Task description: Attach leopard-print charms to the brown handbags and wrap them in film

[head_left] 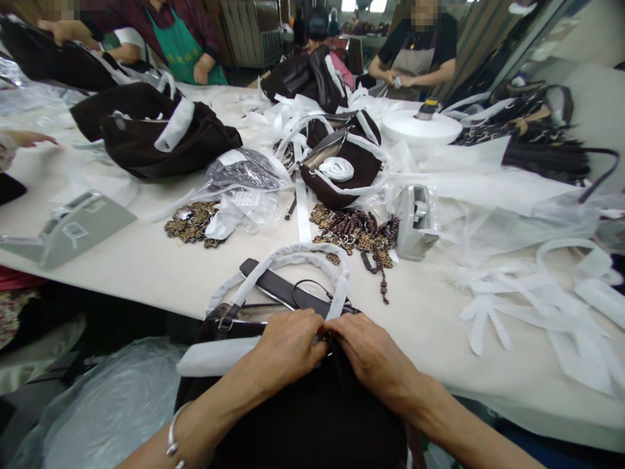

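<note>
A dark brown handbag point(303, 417) stands upright against the table's near edge, its zipped top partly open. White wrapping covers its looped handles point(273, 257). Both my hands meet at the base of the right end of the front handle. My left hand point(291, 339) is closed there, thumb and fingers pinched together. Touching it, my right hand point(374, 348) has its fingers closed on the same spot, near a small metal fitting. What exactly the fingertips grip is hidden. A white-wrapped strip point(215, 357) lies across the bag's front, left of my hands.
Leopard-patterned charms point(193, 223) and braided tassels point(364, 231) lie beyond the bag. Grey tape dispensers point(73, 228) stand at left and right. More brown bags point(166, 143), white strips point(541, 306) and a white roll point(420, 125) cover the table point(424, 312). Co-workers point(415, 58) stand opposite.
</note>
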The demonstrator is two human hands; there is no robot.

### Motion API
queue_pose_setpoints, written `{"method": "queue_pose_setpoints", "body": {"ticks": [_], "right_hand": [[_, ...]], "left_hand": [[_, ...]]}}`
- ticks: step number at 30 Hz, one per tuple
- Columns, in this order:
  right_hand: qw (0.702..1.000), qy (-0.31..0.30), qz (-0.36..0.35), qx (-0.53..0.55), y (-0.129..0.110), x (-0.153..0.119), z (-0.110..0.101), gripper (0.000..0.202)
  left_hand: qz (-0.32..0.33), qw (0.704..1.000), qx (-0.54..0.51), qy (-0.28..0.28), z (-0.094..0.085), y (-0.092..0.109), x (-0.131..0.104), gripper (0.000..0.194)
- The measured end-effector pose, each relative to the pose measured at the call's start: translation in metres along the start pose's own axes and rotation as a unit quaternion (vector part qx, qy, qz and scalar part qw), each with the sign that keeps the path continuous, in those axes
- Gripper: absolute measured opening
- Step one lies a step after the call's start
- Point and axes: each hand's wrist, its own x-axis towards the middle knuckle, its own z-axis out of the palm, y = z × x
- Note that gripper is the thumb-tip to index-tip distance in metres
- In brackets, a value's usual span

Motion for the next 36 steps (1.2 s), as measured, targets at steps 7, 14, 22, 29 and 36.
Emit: {"method": "queue_pose_setpoints", "body": {"ticks": [7, 14, 22, 29, 36], "right_hand": [[1.000, -0.006, -0.005, -0.016, -0.004, 0.001, -0.003, 0.025], [1.000, -0.017, 0.001, -0.026, -0.001, 0.001, -0.003, 0.022], [1.000, 0.019, 0.023, 0.007, -0.001, 0.007, -0.010, 0.016], [0.981, 0.060, 0.087, 0.163, -0.001, 0.015, -0.017, 0.013], [0.945, 0.032, 0.151, 0.289, -0.005, 0.020, -0.021, 0.006]], "left_hand": [[0.013, 1.000, 0.019, -0.001, 0.006, 0.003, 0.014, 0.013], [0.029, 0.999, 0.030, 0.011, 0.010, 0.003, 0.015, 0.014], [-0.032, 0.973, -0.212, 0.082, 0.000, -0.003, 0.009, 0.011], [0.018, 0.933, -0.345, 0.100, -0.016, -0.003, 0.005, 0.010], [0.044, 0.918, -0.372, 0.132, -0.013, -0.004, -0.001, 0.012]]}}
